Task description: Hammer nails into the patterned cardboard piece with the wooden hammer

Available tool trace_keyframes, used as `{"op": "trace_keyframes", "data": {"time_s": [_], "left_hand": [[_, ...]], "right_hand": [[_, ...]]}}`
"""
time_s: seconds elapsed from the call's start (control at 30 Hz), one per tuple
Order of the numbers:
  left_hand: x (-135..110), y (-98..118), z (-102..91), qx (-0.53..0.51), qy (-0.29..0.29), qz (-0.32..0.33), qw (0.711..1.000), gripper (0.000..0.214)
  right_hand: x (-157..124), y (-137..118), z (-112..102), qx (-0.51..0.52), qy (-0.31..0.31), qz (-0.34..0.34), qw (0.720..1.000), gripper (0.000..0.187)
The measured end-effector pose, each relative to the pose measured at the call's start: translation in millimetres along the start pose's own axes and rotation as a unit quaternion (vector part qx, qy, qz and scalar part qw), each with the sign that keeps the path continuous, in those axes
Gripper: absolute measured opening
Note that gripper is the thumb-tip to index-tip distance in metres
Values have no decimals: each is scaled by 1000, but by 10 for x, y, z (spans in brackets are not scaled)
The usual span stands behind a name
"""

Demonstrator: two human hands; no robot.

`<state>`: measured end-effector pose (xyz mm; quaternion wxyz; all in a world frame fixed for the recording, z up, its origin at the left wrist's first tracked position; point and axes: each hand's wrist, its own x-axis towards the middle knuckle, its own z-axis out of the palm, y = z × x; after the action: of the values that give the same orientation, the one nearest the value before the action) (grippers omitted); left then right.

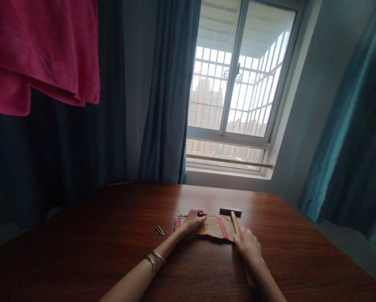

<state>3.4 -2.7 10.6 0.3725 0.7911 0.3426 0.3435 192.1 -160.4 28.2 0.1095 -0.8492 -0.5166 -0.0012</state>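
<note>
My right hand is wrapped round the wooden handle of a hammer. Its dark head lies beyond the far right corner of a tan piece dotted with small dark marks and crossed by pink bands. That flat, sheet-like piece lies on the table, its near edge wavy. Over its left part rests my left hand, fingers closed around a small dark red object, its kind too small to make out. Left of the sheet lie a couple of metal nails or pins.
The brown wooden table reaches to the wall below a barred window. Blue curtains hang on both sides. A pink cloth hangs at the upper left. Bracelets circle my left wrist.
</note>
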Motion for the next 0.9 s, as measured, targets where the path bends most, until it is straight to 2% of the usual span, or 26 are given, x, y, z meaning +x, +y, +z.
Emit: {"op": "trace_keyframes", "data": {"time_s": [0.2,0.3,0.37,0.43,0.47,0.53,0.6,0.67,0.7,0.77,0.9], "left_hand": [[-25,85,-19,1,1,-15,1000,22],[-18,63,-14,-8,-2,-10,1000,21],[-12,39,-8,-20,-4,-2,1000,20],[-7,21,-5,-30,-5,3,1000,19],[-6,17,-5,-32,-6,4,999,18],[-6,17,-8,-33,-5,6,999,19],[-6,23,-10,-28,-4,10,1000,19],[-4,27,-10,-21,-4,15,1000,20],[-2,25,-7,-17,-3,16,1000,20],[7,9,-1,-10,-3,15,1000,20],[28,-51,17,-3,-5,14,1000,21]], "right_hand": [[63,66,89,32,9,7,999,31],[157,113,94,129,26,-1,991,26],[214,117,50,246,33,0,969,21],[238,95,-34,398,16,15,917,18],[235,78,-86,479,-11,24,878,19],[198,39,-198,619,-90,31,780,23],[135,0,-302,705,-175,19,687,28],[65,-43,-381,741,-236,4,629,31],[32,-68,-409,747,-258,-1,613,30],[-22,-125,-441,748,-282,-9,602,28],[-75,-225,-443,743,-274,-19,611,27]]}}
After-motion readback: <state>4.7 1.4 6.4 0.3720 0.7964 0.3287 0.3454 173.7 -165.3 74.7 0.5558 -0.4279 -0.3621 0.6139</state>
